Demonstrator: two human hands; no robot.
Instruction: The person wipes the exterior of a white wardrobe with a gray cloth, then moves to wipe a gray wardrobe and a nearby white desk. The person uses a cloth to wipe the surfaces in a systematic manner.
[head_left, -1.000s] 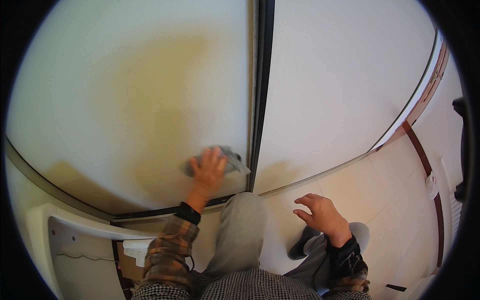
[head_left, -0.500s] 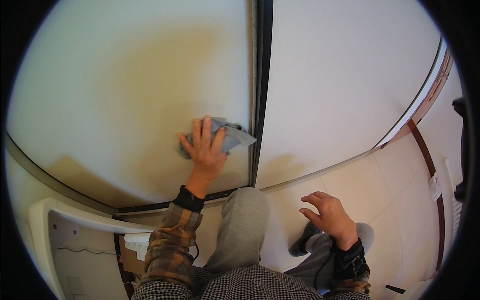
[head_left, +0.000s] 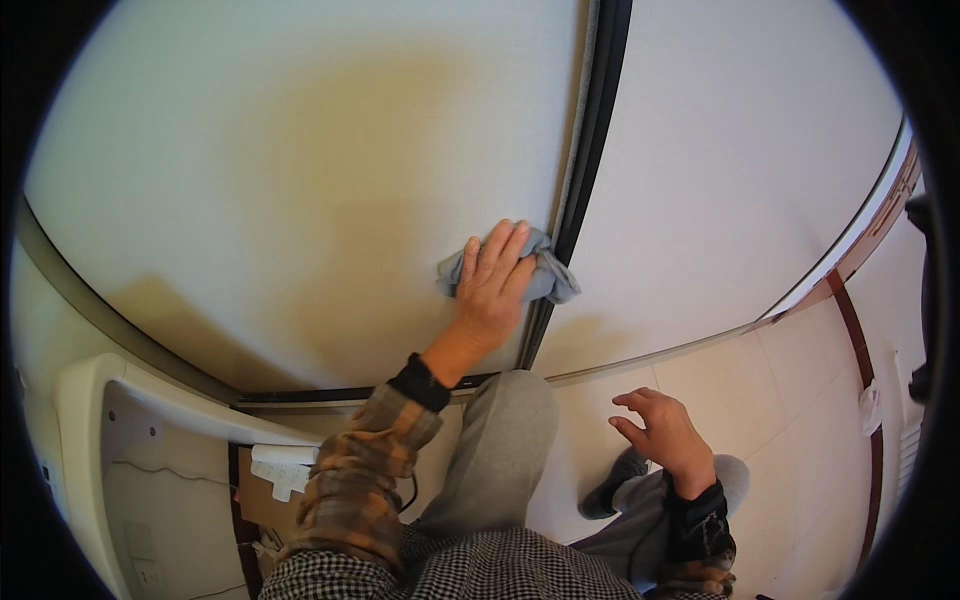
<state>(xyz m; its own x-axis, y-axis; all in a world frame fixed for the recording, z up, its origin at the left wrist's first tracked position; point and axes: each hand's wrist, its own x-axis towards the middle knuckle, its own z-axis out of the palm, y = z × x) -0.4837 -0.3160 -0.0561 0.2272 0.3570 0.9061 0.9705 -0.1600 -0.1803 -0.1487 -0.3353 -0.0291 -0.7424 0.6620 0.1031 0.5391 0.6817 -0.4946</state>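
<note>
A crumpled grey-blue cloth (head_left: 553, 275) lies pressed against a large pale door panel (head_left: 300, 180) under my left hand (head_left: 490, 290). The fingers of that hand point up and hold the cloth flat to the panel. The cloth's right end laps over the dark vertical frame (head_left: 590, 130) along the panel's edge. My right hand (head_left: 665, 435) hangs in the air above my right knee, touching nothing. Its fingers are loosely bent and apart, with nothing in them.
Right of the dark frame stands a second pale panel (head_left: 730, 160). A white curved furniture frame (head_left: 90, 400) is at lower left, beside a cardboard box (head_left: 265, 505) with white paper on it. Beige floor tiles (head_left: 760, 400) spread at right. My grey-trousered knee (head_left: 510, 420) is close to the panel's bottom edge.
My left hand has slid the cloth rightward across the panel onto the dark frame, and the cloth is more bunched. The view has shifted slightly; my right hand stays nearly in place.
</note>
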